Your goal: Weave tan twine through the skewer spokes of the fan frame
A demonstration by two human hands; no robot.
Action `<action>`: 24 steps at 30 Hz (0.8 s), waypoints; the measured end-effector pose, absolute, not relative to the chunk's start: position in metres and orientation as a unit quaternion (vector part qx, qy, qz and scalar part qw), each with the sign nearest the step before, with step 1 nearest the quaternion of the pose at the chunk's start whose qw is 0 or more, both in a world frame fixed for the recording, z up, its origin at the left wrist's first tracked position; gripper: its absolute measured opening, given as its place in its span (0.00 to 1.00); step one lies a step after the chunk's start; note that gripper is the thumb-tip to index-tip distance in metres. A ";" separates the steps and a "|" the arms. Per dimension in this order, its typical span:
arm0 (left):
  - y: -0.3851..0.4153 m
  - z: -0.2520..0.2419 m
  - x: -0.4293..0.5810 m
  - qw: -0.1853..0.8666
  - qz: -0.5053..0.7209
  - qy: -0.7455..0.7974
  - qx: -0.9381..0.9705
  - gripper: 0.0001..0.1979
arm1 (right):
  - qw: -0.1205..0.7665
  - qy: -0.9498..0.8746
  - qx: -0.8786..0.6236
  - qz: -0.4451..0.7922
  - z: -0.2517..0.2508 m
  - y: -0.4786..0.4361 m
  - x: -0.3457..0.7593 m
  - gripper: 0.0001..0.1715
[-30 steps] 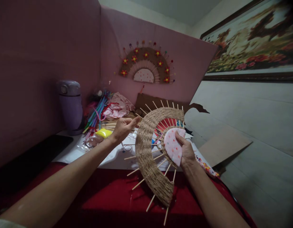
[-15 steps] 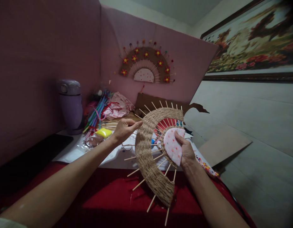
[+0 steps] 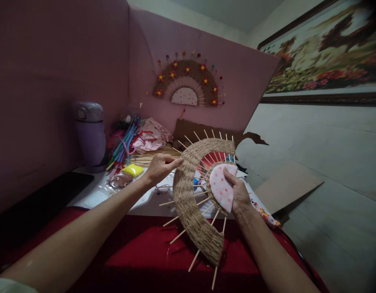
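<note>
A half-round woven fan [image 3: 185, 191] of brown twine on thin wooden sticks is held up before me, tilted on its side. Its centre is a white half-circle pad [image 3: 220, 187] with pink-orange dots. My right hand [image 3: 238, 193] grips this pad, thumb on the front and fingers behind it, out of sight. At the fan's outer left edge, my left hand [image 3: 163, 166] is closed in a pinch, fingertips against the weave near a stick. Whatever lies between those fingertips is too small to make out.
Behind, a finished-looking fan with red flowers [image 3: 188, 70] hangs on the pink panel [image 3: 243, 77]. At left stand a purple bottle [image 3: 90, 136], coloured pipe cleaners [image 3: 122, 144] and a yellow packet [image 3: 133, 170]. A red cloth [image 3: 130, 248] covers the table front. Cardboard [image 3: 288, 185] leans at right.
My left hand has shifted very slightly at the fan's edge. The fan and my right hand are almost where they were.
</note>
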State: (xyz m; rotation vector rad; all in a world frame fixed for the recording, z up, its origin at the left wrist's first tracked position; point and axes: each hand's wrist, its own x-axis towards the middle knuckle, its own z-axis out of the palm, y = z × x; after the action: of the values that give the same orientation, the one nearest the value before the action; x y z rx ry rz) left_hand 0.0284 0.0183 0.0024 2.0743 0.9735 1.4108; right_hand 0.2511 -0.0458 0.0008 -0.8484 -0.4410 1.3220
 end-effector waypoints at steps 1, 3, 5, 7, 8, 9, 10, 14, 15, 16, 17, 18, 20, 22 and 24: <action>0.018 0.002 0.028 0.226 0.511 0.352 0.751 0.22 | 0.686 -0.197 -0.379 0.589 0.001 -0.046 0.251 0.05; 0.018 0.003 0.028 0.232 0.511 0.351 0.749 0.22 | 0.686 -0.196 -0.382 0.588 0.001 -0.046 0.251 0.05; 0.018 0.003 0.028 0.236 0.514 0.350 0.746 0.21 | 0.685 -0.195 -0.384 0.587 0.002 -0.047 0.250 0.05; 0.019 0.003 0.028 0.236 0.520 0.347 0.744 0.21 | 0.684 -0.194 -0.386 0.588 0.002 -0.047 0.250 0.05; 0.019 0.002 0.028 0.235 0.521 0.345 0.744 0.21 | 0.684 -0.194 -0.385 0.589 0.002 -0.047 0.250 0.05; 0.019 0.002 0.028 0.234 0.521 0.344 0.745 0.20 | 0.683 -0.194 -0.385 0.589 0.002 -0.047 0.250 0.05; 0.019 0.002 0.028 0.233 0.520 0.345 0.746 0.20 | 0.683 -0.193 -0.385 0.590 0.002 -0.047 0.250 0.05; 0.019 0.001 0.028 0.233 0.514 0.348 0.749 0.21 | 0.687 -0.191 -0.388 0.584 0.003 -0.046 0.250 0.05; 0.019 0.001 0.028 0.232 0.513 0.348 0.750 0.21 | 0.688 -0.191 -0.387 0.584 0.003 -0.046 0.249 0.05; 0.019 0.001 0.028 0.231 0.512 0.348 0.751 0.21 | 0.688 -0.191 -0.385 0.585 0.003 -0.046 0.249 0.05; 0.019 0.002 0.028 0.229 0.511 0.350 0.751 0.21 | 0.686 -0.191 -0.383 0.588 0.003 -0.046 0.249 0.05; 0.018 0.002 0.029 0.228 0.509 0.351 0.752 0.21 | 0.686 -0.190 -0.381 0.590 0.003 -0.046 0.250 0.05; 0.018 0.002 0.029 0.228 0.507 0.350 0.754 0.21 | 0.690 -0.189 -0.376 0.589 0.002 -0.046 0.250 0.04; 0.018 0.002 0.029 0.233 0.509 0.344 0.754 0.20 | 0.695 -0.195 -0.369 0.586 0.002 -0.046 0.250 0.04; 0.018 0.003 0.030 0.240 0.511 0.339 0.752 0.18 | 0.697 -0.201 -0.361 0.586 0.001 -0.045 0.250 0.04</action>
State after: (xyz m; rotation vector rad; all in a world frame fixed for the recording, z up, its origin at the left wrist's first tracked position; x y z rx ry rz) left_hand 0.0295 0.0178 0.0028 2.0600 0.9275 1.4001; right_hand 0.2503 -0.0453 0.0012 -0.8056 -0.4485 1.3063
